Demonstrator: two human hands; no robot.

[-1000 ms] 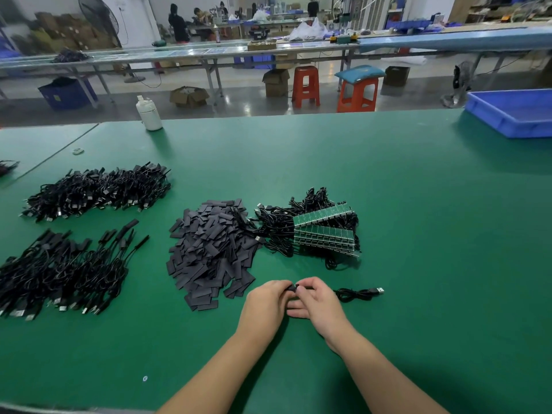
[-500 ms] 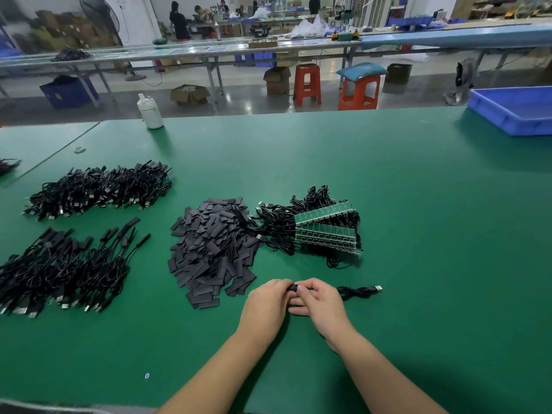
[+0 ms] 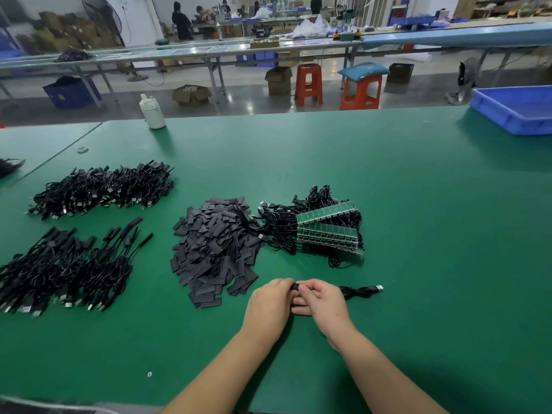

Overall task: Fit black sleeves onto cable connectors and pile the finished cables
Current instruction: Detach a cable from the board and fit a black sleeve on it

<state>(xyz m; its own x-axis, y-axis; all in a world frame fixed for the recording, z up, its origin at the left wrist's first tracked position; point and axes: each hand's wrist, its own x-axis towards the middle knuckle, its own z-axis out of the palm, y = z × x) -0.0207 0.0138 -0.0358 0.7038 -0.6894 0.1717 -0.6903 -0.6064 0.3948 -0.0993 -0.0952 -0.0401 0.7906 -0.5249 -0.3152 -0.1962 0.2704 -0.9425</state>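
My left hand (image 3: 270, 303) and my right hand (image 3: 321, 303) meet on the green table (image 3: 418, 234), fingers curled round the end of one black cable (image 3: 358, 291). A black sleeve (image 3: 295, 286) shows between the fingertips. The cable's USB plug (image 3: 378, 288) lies to the right. A heap of loose black sleeves (image 3: 213, 249) lies just beyond my hands. Right of it is a bundle of cables with green circuit boards (image 3: 327, 228). Two piles of black cables sit at the left, a near pile (image 3: 65, 270) and a far pile (image 3: 101, 189).
A white bottle (image 3: 152, 112) stands at the table's far edge. A blue tray (image 3: 516, 109) sits at the far right corner. Red stools (image 3: 309, 83), boxes and long benches with people fill the room behind.
Both hands stay together on the cable end with only slight finger movement. The cable and the piles lie as before.
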